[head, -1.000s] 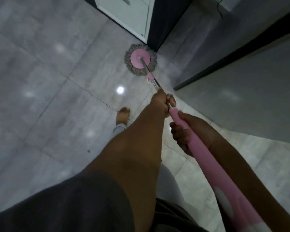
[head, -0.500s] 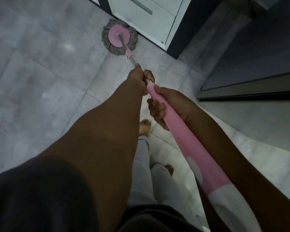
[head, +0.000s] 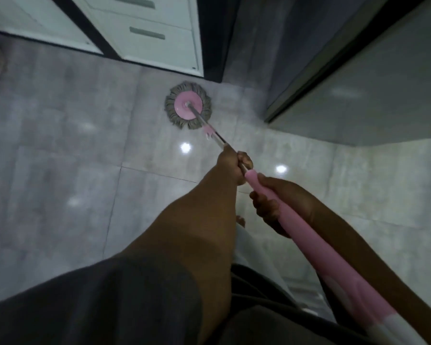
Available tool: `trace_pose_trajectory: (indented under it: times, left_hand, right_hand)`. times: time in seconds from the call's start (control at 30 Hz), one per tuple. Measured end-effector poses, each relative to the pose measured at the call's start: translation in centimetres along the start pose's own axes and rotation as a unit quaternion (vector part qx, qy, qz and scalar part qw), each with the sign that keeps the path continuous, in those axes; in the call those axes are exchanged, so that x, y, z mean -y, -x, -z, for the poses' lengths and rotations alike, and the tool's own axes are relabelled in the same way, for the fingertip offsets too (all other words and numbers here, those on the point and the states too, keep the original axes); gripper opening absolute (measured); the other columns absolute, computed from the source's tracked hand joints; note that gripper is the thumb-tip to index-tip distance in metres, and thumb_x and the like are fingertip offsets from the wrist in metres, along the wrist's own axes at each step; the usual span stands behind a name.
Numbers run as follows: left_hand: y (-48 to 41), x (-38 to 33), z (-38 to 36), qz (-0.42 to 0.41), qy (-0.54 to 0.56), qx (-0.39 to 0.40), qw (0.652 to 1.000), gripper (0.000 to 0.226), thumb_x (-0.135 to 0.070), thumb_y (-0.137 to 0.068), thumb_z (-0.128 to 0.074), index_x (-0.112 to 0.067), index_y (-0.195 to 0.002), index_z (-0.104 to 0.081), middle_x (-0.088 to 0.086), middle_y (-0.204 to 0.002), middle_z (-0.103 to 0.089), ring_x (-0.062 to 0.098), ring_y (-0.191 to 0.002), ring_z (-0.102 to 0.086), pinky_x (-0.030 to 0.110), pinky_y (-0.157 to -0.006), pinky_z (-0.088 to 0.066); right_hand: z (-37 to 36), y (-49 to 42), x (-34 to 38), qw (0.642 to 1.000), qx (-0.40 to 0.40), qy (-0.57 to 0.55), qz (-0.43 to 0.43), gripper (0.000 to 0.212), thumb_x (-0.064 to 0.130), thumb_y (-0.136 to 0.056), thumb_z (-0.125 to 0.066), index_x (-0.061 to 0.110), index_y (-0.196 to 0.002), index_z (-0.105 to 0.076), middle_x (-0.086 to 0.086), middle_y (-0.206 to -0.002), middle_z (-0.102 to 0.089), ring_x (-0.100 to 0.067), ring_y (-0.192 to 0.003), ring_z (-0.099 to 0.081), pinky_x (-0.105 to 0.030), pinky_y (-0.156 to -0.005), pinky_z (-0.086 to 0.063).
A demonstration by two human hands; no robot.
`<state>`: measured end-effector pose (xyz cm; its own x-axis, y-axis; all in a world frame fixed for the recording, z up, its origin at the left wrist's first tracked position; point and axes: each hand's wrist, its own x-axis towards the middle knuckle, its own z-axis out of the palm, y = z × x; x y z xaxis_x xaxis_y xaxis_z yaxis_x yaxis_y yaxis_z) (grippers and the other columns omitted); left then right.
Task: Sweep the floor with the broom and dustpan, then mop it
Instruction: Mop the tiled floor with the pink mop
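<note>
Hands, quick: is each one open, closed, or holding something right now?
Left hand: closed, gripping the mop's metal pole.
Right hand: closed, gripping the mop's pink handle.

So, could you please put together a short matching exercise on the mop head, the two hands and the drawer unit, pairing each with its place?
Column one:
1 mop head
2 left hand
3 right hand
4 white drawer unit

Column two:
a grips the pink sleeve
b at the view's top edge
c lies flat on the floor tiles
d grips the metal shaft

Pairs: 1-c; 2-d; 3-a; 4-b.
</note>
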<state>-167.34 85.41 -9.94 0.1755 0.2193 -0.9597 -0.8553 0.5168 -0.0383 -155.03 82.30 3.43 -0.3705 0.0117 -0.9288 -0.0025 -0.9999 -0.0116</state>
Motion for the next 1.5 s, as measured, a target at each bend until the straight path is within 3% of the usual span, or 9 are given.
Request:
trace_pose_trajectory:
  times: [0.2,0.37,0.6,0.87,1.07,1.2,1.4,1.5]
  left_hand:
    - [1.3,10.6,-1.9,0.092,-0.144,-0.020,0.985,0.058,-0.060,-0.096,-0.045,-0.019,-0.057,-0.035,-0.006,-0.039,-0.032,0.007,-0.029,-0.028,0.010,-0.033,-0.022]
    - [0.4,10.6,-4.3,0.100,-0.221,-0.039,0.969,0.059,-0.060,-0.097,-0.044,-0.019,-0.056,-0.034,-0.006,-0.039,-0.032,0.007,-0.029,-0.029,0.009,-0.035,-0.024]
    - [-4.5,1.1,-10.6,0.090,-0.254,-0.017,0.963,0.060,-0.060,-0.098,-0.042,-0.018,-0.055,-0.035,-0.006,-0.039,-0.033,0.007,-0.029,-0.029,0.009,-0.037,-0.024]
    - [-13.1,-15.5,-20.6,0.011,-0.274,0.048,0.961,0.052,-0.054,-0.099,-0.045,-0.020,-0.062,-0.033,-0.006,-0.036,-0.029,0.006,-0.026,-0.025,0.009,-0.033,-0.018]
    - [-19.2,-22.0,-25.4,-0.011,-0.298,0.069,0.952,0.047,-0.034,-0.102,-0.041,-0.018,-0.060,-0.028,-0.002,-0.030,-0.030,0.010,-0.026,-0.032,0.007,-0.031,-0.026]
    - [-20.0,-21.8,-23.8,-0.007,-0.288,0.088,0.954,0.047,-0.029,-0.102,-0.039,-0.018,-0.058,-0.027,-0.002,-0.030,-0.030,0.011,-0.028,-0.032,0.006,-0.032,-0.028]
    - [-18.4,-17.1,-19.3,-0.026,-0.350,0.087,0.933,0.042,-0.029,-0.102,-0.040,-0.020,-0.062,-0.031,-0.005,-0.033,-0.030,0.007,-0.024,-0.028,0.009,-0.031,-0.023]
    - [-16.5,-12.3,-15.0,0.005,-0.383,0.067,0.921,0.048,-0.044,-0.103,-0.041,-0.018,-0.062,-0.033,-0.004,-0.035,-0.030,0.009,-0.024,-0.028,0.007,-0.034,-0.025]
  right_hand:
    - [6.9,5.2,-6.7,0.996,-0.003,-0.093,0.014,0.037,0.042,-0.089,-0.059,0.006,-0.080,-0.057,0.000,-0.052,-0.048,-0.009,-0.033,-0.044,-0.019,-0.031,-0.039]
    - [8.0,4.9,-5.9,0.985,0.020,-0.167,0.038,0.037,0.042,-0.087,-0.061,0.006,-0.081,-0.058,0.000,-0.051,-0.049,-0.009,-0.035,-0.047,-0.018,-0.033,-0.041]
    - [4.8,-0.1,3.3,0.966,0.050,-0.246,0.069,0.038,0.043,-0.093,-0.055,0.006,-0.084,-0.057,0.002,-0.053,-0.048,-0.008,-0.034,-0.045,-0.020,-0.032,-0.042]
    - [-0.9,-9.9,20.1,0.956,0.072,-0.251,0.136,0.034,0.041,-0.092,-0.055,0.008,-0.083,-0.054,0.004,-0.050,-0.046,-0.006,-0.034,-0.043,-0.017,-0.032,-0.040]
    - [-0.8,-16.1,27.3,0.930,0.108,-0.261,0.235,0.028,0.027,-0.094,-0.056,0.013,-0.117,-0.048,0.004,-0.066,-0.039,-0.005,-0.040,-0.044,-0.016,-0.036,-0.042]
    - [-0.8,-17.8,26.0,0.928,0.105,-0.275,0.229,0.028,0.029,-0.094,-0.059,0.011,-0.114,-0.052,0.003,-0.062,-0.042,-0.006,-0.040,-0.044,-0.017,-0.036,-0.042]
    - [-0.4,-16.9,18.2,0.918,0.130,-0.307,0.216,0.029,0.037,-0.092,-0.057,0.008,-0.091,-0.055,0.004,-0.056,-0.044,-0.005,-0.037,-0.045,-0.014,-0.036,-0.041]
    - [0.2,-15.7,11.5,0.906,0.138,-0.344,0.202,0.034,0.041,-0.089,-0.058,0.008,-0.083,-0.053,0.004,-0.053,-0.045,-0.005,-0.036,-0.045,-0.014,-0.035,-0.041]
